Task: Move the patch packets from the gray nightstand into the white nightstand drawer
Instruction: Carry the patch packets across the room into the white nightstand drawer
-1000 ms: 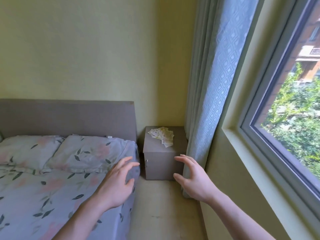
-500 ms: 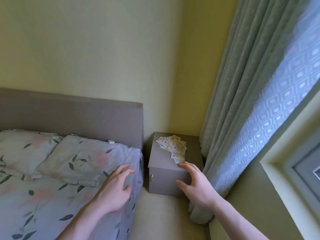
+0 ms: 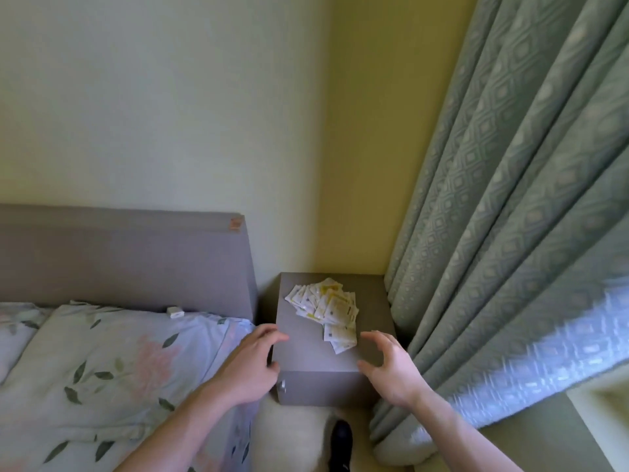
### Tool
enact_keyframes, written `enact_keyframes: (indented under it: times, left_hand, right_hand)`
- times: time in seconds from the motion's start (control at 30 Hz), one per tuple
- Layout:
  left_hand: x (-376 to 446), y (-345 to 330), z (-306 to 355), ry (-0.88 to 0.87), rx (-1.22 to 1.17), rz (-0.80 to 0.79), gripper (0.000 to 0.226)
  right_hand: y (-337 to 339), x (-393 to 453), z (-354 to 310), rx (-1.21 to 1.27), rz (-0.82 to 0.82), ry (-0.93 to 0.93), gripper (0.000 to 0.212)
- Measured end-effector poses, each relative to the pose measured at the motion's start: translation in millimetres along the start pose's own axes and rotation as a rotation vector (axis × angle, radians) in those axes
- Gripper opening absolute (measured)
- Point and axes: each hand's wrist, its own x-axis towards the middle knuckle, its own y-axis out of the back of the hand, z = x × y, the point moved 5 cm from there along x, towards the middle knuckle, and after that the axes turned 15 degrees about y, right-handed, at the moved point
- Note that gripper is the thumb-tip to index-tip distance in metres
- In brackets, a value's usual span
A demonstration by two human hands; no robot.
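A gray nightstand (image 3: 313,356) stands in the corner between the bed and the curtain. On its top lies a loose pile of several white and yellow patch packets (image 3: 326,308), spreading toward the front right. My left hand (image 3: 253,366) hovers at the nightstand's front left corner, fingers loosely bent, holding nothing. At the front right corner my right hand (image 3: 388,364) is spread with curved fingers, just short of the nearest packet, also holding nothing. No white nightstand is in view.
A bed with a gray headboard (image 3: 126,257) and leaf-print pillows (image 3: 112,362) fills the left side. A patterned curtain (image 3: 510,233) hangs close against the nightstand's right side. A small knob (image 3: 281,387) shows on the nightstand front. A dark shoe (image 3: 341,437) is on the floor below.
I have come closer and the view has tilted down. Both hands moved forward from beside the bed to the nightstand's front corners. The window has left the view.
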Motion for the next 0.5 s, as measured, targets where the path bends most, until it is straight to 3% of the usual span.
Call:
enact_keyframes:
  times: [0.5]
  left_hand:
    - [236,-50,7,0.178,0.024,-0.141,0.05]
  right_hand:
    - [-27,238,157,0.109,-0.118,-0.222,0.044]
